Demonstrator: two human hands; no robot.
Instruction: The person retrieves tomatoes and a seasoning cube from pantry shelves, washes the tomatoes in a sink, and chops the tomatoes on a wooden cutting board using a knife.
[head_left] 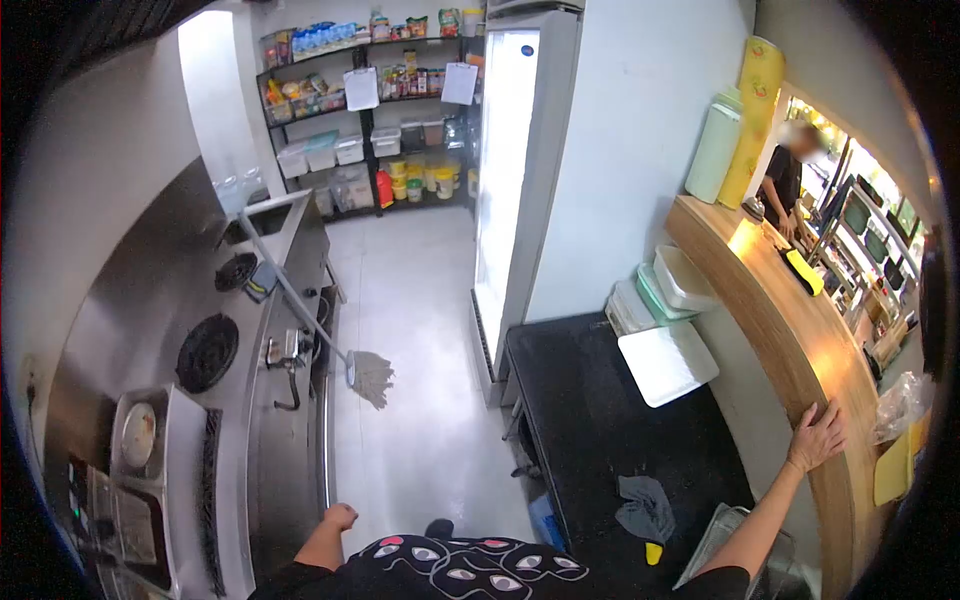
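My right hand [819, 436] rests on the wooden counter [745, 290], its fingers spread over the edge and nothing held. Beside it on the counter lies a crumpled clear plastic bag [900, 406]. Low in the view, my left hand [341, 516] is curled closed near the lower end of the metal rail [327, 440] along the stove front; no object shows in it. A mop [370, 378] leans on the stove, its strands on the floor. Below my right arm, a grey cloth [645, 507] lies on the black table [600, 400].
Burners [208, 352] and metal pans line the left side. Stocked shelves [375, 118] stand at the back, with a lit glass-door fridge [505, 170] to their right. A white tray [668, 362] sits on the table. Another person [786, 185] stands beyond the counter.
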